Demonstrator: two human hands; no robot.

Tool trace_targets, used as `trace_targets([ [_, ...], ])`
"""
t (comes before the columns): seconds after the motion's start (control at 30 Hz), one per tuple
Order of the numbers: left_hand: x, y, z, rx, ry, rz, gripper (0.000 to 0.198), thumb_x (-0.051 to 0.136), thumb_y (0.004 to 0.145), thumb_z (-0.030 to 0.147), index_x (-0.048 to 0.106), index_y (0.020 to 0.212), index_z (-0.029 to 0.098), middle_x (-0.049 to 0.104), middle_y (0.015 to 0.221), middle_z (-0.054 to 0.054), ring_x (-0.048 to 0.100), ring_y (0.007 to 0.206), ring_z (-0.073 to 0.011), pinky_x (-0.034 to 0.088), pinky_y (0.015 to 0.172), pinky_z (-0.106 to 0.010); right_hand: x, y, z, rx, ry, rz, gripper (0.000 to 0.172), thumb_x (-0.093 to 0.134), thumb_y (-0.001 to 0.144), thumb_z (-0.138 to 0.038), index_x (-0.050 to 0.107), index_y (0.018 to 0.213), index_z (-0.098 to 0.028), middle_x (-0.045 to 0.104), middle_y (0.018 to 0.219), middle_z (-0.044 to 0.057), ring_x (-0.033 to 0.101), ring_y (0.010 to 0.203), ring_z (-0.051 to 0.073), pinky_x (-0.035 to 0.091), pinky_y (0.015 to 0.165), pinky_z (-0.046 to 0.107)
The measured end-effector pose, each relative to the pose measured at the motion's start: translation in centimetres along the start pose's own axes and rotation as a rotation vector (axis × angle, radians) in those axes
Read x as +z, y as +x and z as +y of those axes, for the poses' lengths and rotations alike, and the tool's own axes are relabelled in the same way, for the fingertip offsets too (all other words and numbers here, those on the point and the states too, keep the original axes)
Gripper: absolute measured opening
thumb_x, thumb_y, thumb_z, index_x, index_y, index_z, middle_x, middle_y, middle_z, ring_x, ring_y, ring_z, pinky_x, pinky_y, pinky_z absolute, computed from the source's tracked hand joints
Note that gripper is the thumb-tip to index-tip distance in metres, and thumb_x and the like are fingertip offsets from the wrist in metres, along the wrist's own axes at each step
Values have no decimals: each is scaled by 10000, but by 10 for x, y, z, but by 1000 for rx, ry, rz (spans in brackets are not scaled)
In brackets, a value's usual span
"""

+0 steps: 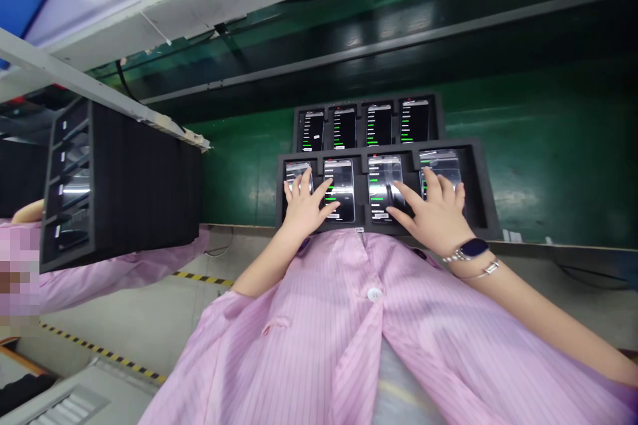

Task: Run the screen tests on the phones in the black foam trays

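Note:
Fingers spread, my left hand (305,207) lies over the two left phones of the near black foam tray (479,186). Its index finger and thumb reach onto the second phone (345,176), and its other fingers cover part of the leftmost phone (294,167). My right hand (436,209) is also spread, thumb and index finger at the third phone (381,176), the rest over the rightmost phone (441,161). The lit screens show lists with green lines. Whether each fingertip touches glass, I cannot tell.
Behind, a second foam tray (438,121) carries several lit phones. Both trays are on a green bench (543,166). At left stands a stack of black trays (144,179), with a co-worker's pink sleeve (124,279) beside it. A metal rail (319,61) runs along the back.

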State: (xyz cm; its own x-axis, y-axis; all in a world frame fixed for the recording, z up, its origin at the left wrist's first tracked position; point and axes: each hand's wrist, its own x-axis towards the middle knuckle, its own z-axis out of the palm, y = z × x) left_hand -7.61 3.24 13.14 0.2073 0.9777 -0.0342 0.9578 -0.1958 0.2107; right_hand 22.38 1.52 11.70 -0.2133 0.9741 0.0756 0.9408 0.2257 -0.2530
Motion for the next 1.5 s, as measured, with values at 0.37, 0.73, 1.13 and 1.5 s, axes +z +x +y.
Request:
trace_targets([
  [0.37,27,-33,0,0,-24,79,589,612,986,543,563,1484,232,420,1638,-148,290,1552,-384,171,1297,-644,35,-17,-6,-141,58,88,660,470,1038,-580,507,1538,-150,371,1628,244,272,1542,436,211,1223,700],
  [0.73,16,-46,-4,52,17,-38,524,638,973,589,638,1429,329,384,1657,-135,339,1527,-399,143,1263,-732,21,-33,1,-85,12,30,535,447,1041,-545,674,1382,-200,321,1650,235,303,1483,526,169,1157,813],
  [1.13,11,4,2,22,3,10,641,606,960,663,567,1506,329,285,1711,-136,361,1504,-429,148,1250,-752,17,8,-6,-2,6,55,600,489,1030,-590,633,1456,-192,230,1685,238,280,1481,549,199,1137,826],
  [1.5,33,-11,-1,41,-7,101,663,550,994,643,498,1545,278,365,1667,-150,271,1551,-439,179,1259,-745,32,-2,-3,-102,59,149,690,529,1026,-559,476,1559,-124,332,1643,260,269,1525,480,210,1199,758],
])
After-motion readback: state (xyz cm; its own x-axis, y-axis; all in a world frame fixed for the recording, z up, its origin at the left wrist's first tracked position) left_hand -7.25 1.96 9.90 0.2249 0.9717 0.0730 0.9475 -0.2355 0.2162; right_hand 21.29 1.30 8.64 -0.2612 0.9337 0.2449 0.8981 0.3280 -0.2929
